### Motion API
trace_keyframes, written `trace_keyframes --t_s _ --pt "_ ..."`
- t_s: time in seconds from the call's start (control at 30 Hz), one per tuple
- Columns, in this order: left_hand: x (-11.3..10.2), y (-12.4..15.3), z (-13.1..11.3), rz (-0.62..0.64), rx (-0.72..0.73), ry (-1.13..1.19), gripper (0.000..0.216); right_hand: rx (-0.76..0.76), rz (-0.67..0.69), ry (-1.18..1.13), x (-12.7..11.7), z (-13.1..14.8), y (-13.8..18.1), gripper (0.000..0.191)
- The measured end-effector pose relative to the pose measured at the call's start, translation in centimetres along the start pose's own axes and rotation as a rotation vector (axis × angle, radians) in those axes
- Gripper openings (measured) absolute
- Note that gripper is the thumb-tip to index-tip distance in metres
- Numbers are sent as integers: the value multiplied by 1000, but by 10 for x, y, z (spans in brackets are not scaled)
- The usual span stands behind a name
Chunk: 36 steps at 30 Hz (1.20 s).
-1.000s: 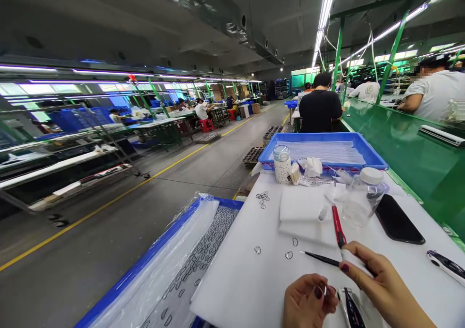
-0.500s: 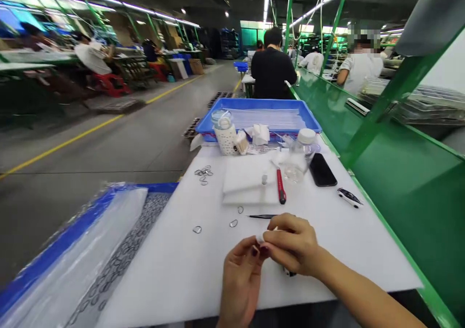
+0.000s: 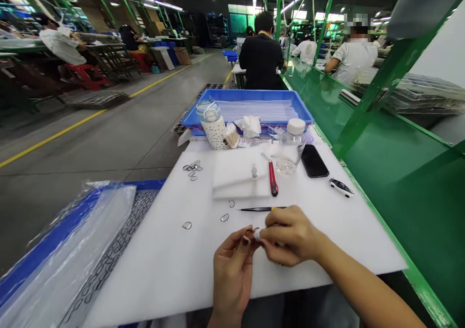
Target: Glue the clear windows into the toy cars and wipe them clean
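Observation:
My left hand point(image 3: 232, 265) pinches a small dark ring-shaped part point(image 3: 249, 231) between thumb and fingers above the white table point(image 3: 181, 265). My right hand point(image 3: 288, 236) is closed on a small white swab-like piece point(image 3: 257, 234) and presses its tip against that part. Black tweezers point(image 3: 259, 209) lie just beyond my right hand. Loose ring parts point(image 3: 224, 217) lie on the table to the left, one further out point(image 3: 186, 225), and a small pile point(image 3: 192, 169) sits further back.
A white pad point(image 3: 236, 175) carries a small vial point(image 3: 254, 171) and a red knife point(image 3: 272, 180). Behind stand a clear bottle point(image 3: 290, 146), a phone point(image 3: 314, 161), a dotted jar point(image 3: 212, 124) and a blue tray point(image 3: 250, 106). A green conveyor point(image 3: 392, 173) runs right. Another blue tray with parts point(image 3: 119, 241) sits left. Seated workers are ahead.
The view has swung right and down from the aisle onto the table. My hands have come together, and the right one now touches the white piece to the part in my left.

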State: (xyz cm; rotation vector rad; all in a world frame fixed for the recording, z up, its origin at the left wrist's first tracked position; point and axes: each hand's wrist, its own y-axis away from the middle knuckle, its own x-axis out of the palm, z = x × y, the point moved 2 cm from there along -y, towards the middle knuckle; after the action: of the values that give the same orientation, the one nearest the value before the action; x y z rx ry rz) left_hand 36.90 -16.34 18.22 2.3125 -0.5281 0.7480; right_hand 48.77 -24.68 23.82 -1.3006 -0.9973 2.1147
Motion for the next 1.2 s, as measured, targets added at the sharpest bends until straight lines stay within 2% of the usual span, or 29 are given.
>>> trace_keyframes --t_s 0.13,0.23,0.47,0.57,0.7,0.77,0.83,0.93,1.0,1.03,1.1,1.2 --pt "1 0 -1 84 -38 19 41 131 -143 -19 -20 -7 -5 12" --pt "0 0 -1 111 -32 33 39 133 -183 -9 -21 -9 -7 17" --pt "0 -2 -1 200 -5 22 33 31 -76 -61 7 0 0 17" --pt "0 -3 0 198 -8 -5 35 -28 -16 -45 15 3 2 12" --pt "-1 -3 0 149 -3 1 37 -82 -33 -12 13 4 1 9" --pt "-1 -3 0 129 9 -2 37 -57 -6 -27 7 1 0 11" --pt "-1 -2 0 108 18 -11 38 78 77 -116 -1 -6 -2 13" --pt "-1 0 0 74 17 -32 40 454 267 -299 -19 -21 -1 17" --pt "-2 0 -1 50 11 -48 42 700 331 -386 -36 -33 2 20" --pt "-2 1 -2 39 7 -55 43 790 301 -421 -47 -39 2 22" --pt "-1 1 -3 30 -4 -70 44 904 134 -459 -72 -55 3 27" --pt "1 3 -5 50 -35 -105 45 1008 -131 -299 -108 -91 6 31"
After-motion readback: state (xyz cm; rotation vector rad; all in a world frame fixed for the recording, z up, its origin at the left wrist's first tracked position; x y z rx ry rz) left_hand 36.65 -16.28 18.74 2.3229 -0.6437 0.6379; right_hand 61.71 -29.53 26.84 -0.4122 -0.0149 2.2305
